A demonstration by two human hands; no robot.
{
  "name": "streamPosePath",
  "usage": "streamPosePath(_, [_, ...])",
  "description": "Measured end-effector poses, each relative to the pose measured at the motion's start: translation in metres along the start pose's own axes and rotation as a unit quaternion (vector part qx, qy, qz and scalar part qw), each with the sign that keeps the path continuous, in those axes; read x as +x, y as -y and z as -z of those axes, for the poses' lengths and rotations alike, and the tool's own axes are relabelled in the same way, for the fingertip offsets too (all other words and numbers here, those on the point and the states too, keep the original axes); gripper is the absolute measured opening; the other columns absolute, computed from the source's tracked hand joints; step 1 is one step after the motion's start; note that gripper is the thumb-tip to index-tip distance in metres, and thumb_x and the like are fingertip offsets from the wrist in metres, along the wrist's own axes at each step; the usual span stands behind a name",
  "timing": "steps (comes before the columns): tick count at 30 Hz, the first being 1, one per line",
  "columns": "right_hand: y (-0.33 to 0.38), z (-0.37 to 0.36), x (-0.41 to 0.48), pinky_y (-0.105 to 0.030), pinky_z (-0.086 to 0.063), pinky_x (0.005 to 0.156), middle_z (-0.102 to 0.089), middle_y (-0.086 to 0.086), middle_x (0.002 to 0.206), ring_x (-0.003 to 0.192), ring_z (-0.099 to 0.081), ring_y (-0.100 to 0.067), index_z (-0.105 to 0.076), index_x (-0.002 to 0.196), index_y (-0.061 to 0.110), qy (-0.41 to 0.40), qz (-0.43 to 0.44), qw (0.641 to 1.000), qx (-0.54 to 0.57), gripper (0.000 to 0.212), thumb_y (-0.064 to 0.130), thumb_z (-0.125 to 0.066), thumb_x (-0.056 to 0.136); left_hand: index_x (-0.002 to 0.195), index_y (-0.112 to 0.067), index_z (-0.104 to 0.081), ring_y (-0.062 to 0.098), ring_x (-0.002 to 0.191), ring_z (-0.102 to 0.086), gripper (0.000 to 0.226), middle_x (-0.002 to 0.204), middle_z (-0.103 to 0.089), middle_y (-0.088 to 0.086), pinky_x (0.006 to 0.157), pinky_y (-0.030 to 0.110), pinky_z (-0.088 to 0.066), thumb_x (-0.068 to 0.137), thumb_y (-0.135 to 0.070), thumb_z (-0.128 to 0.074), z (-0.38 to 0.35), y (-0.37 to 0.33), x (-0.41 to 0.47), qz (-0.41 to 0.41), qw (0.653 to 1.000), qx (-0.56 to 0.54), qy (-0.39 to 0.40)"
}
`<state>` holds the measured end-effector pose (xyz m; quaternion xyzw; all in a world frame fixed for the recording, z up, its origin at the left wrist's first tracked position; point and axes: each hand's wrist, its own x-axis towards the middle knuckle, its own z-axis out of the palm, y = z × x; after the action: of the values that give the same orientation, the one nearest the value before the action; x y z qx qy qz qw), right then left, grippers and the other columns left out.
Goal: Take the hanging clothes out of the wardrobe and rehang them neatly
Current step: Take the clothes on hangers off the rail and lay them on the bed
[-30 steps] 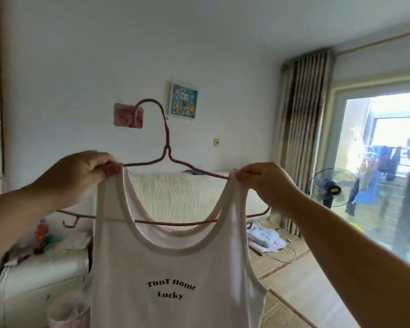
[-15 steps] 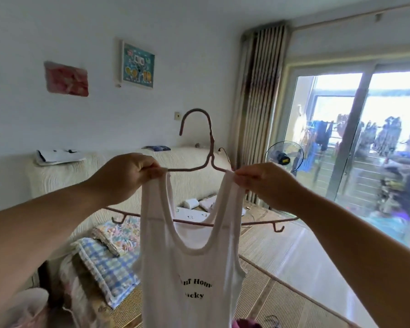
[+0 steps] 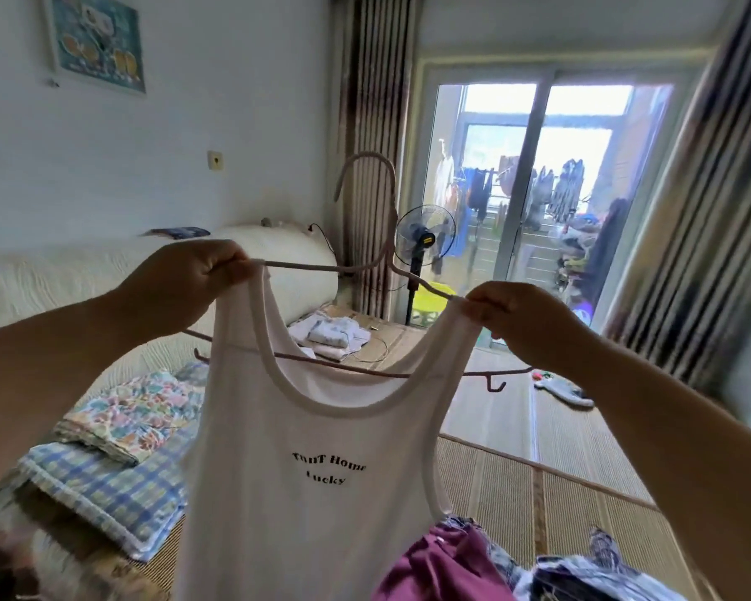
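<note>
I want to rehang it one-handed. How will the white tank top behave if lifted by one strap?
Probably floppy: the white tank top hangs limp below straps pinched by the left hand and right hand. Likely light, since fingertip pinches carry it. Its narrow straps might slide down the sloping arms of the thin hanger.

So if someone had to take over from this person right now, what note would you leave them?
Left hand: pinches one strap of the white sleeveless top with black lettering at a shoulder of the thin pink wire hanger.
Right hand: pinches the other strap at the hanger's other shoulder.
Done: the top is held up in the air, and both straps appear to sit over the hanger.
Left: hang it in the wardrobe, which is not in view. Then probably rehang the maroon garment and the other clothes heaped on the woven straw mat.
</note>
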<state>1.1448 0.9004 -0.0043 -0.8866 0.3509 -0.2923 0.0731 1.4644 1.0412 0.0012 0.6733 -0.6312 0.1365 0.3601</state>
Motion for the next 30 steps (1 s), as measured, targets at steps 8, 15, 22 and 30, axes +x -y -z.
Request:
streamPosePath(8, [-0.045,0.001,-0.06,-0.048,-0.053,0.074,-0.064,-0.001,0.07,0.07,-0.062,-0.028,-0.061,0.071,0.035,-0.012,-0.117,0.992,0.05,0.019,0.04,-0.059,0.089,0.091,-0.015,-0.066,0.01,0.067,-0.05,0.026,0.071,-0.057,-0.001,0.06,0.022,-0.037,0.096,-0.034,-0.048,-0.049,-0.018,0.01,-0.04,0.997,-0.029,0.054])
streamPosePath(15, [-0.065,0.039,-0.134,-0.042,-0.051,0.072,-0.064,-0.016,0.077,0.069,-0.061,-0.029,-0.061,0.08,0.028,-0.015,-0.168,0.986,0.015,0.014,0.03,-0.056,0.093,0.097,-0.012,-0.067,0.011,0.068,-0.05,0.029,0.077,-0.057,0.002,0.059,0.021,-0.034,0.094,-0.035,-0.05,-0.088,-0.075,0.001,-0.113,0.989,-0.03,0.087])
streamPosePath(22, [-0.094,0.078,-0.217,-0.013,-0.039,0.049,-0.059,-0.008,0.076,0.062,-0.052,-0.015,-0.063,0.096,0.011,0.016,-0.233,0.971,0.051,0.013,0.02,-0.056,0.093,0.094,-0.013,-0.07,0.019,0.078,-0.055,0.036,0.084,-0.064,0.004,0.059,0.014,-0.034,0.089,-0.043,-0.05,-0.12,-0.146,-0.026,-0.152,0.98,-0.037,0.127])
streamPosePath(30, [-0.134,0.073,-0.259,-0.04,-0.044,0.065,-0.06,-0.013,0.073,0.065,-0.051,-0.024,-0.066,0.072,0.027,0.034,-0.297,0.947,0.118,0.018,0.018,-0.065,0.088,0.087,-0.027,-0.071,0.019,0.085,-0.059,0.028,0.089,-0.067,-0.002,0.073,0.032,-0.042,0.086,-0.052,-0.059,-0.159,-0.173,-0.076,-0.075,0.979,-0.077,0.174])
